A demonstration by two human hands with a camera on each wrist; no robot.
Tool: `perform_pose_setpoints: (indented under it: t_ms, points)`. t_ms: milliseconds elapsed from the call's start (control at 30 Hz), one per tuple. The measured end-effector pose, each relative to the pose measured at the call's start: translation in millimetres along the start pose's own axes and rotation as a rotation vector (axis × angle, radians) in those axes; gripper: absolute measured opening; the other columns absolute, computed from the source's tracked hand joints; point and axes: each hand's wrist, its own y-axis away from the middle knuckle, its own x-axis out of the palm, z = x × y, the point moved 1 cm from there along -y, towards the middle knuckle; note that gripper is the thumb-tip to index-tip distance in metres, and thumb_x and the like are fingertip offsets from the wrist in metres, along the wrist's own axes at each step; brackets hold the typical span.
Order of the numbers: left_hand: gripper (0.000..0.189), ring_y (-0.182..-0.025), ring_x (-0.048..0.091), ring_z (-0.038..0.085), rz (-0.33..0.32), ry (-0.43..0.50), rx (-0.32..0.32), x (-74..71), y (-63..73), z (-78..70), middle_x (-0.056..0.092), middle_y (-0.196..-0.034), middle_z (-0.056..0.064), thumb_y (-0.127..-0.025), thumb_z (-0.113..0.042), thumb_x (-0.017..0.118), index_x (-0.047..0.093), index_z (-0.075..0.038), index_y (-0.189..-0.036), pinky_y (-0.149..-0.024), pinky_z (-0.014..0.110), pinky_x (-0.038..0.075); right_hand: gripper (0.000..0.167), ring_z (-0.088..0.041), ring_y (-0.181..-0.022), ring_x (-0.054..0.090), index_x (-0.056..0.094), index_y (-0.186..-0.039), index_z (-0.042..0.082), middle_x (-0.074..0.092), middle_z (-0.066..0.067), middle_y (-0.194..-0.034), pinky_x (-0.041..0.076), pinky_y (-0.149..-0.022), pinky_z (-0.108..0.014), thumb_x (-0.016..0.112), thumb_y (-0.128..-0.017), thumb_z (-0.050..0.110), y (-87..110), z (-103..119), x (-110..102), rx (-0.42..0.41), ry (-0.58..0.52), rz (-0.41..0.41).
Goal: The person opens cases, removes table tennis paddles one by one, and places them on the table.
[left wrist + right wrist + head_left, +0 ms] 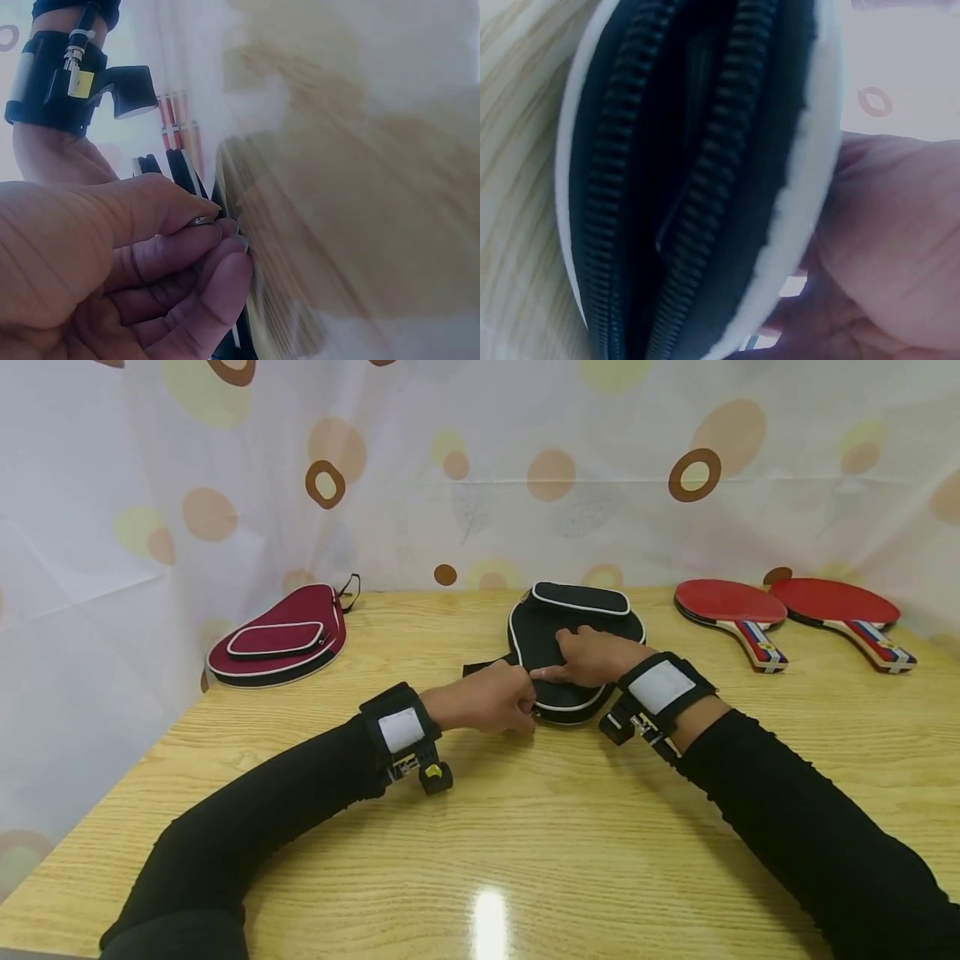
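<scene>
A black table tennis paddle case (534,631) with white piping lies on the table. At its near edge my left hand (487,697) pinches a small metal zipper pull (201,221) between thumb and fingers. My right hand (596,658) presses on top of the case, thumb and index finger spread over the fabric. In the right wrist view the zipper teeth (731,142) stand apart, leaving a dark gap along the case's side. The inside of the case is mostly hidden in shadow.
A dark red paddle case (292,610) with a front pocket lies at the back left. Two red paddles, one nearer the middle (731,602) and one farther right (836,602), lie at the back right. A patterned curtain (480,485) hangs behind the wooden table (600,852).
</scene>
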Motion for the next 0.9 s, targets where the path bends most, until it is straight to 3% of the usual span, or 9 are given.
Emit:
perform_pose_setpoints:
  t_ms: [300, 900]
  points:
    - [0.031, -0.051, 0.052, 0.006, 0.001, 0.025, -0.037, -1.4, -2.3, 4.5, 0.052, -0.055, -0.006, -0.092, -0.01, 0.073, 0.061, -0.009, -0.063, -0.052, 0.019, 0.037, 0.081, -0.049, -0.139, 0.038, 0.03, -0.148, -0.015, 0.035, -0.038, -0.15, 0.036, -0.111, -0.055, 0.052, -0.103, 0.049, -4.1, -7, -1, -0.021, -0.03, 0.0]
    - [0.034, -0.051, 0.056, 0.007, 0.015, 0.074, -0.11, -3.7, -7.6, 16.4, 0.056, -0.054, -0.004, -0.092, -0.011, 0.071, 0.062, -0.011, -0.059, -0.051, 0.019, 0.039, 0.082, -0.047, -0.142, 0.035, 0.028, -0.152, -0.01, 0.031, -0.035, -0.155, 0.031, -0.114, -0.056, 0.055, -0.102, 0.049, -4.2, -11, -4, -0.026, -0.062, 0.019]
